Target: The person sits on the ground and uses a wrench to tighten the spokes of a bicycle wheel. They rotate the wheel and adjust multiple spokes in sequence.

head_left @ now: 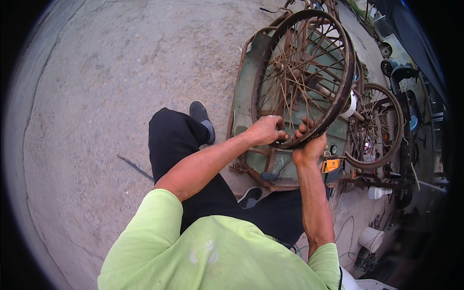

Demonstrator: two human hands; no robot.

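Note:
A rusty spoked wheel [347, 84] stands tilted in front of me, its near rim between my two hands. My left hand [267, 130] is closed at the inner side of the rim, thumb and fingers pinched together by the spoke ends. Whether a small part sits in that pinch is hidden. From the right, my right hand [309, 145] wraps around the rim, its fingers curled through among the spokes. Behind and below the wheel lies a worn green metal panel [243, 104] with a rusty frame.
Another spoked wheel [399, 121] stands at the right. An orange box [330, 166] and a dark blue object [270, 176] lie near the panel's front edge. A white bucket [371, 239] is at the lower right. On the concrete at left lies a thin dark rod [135, 167].

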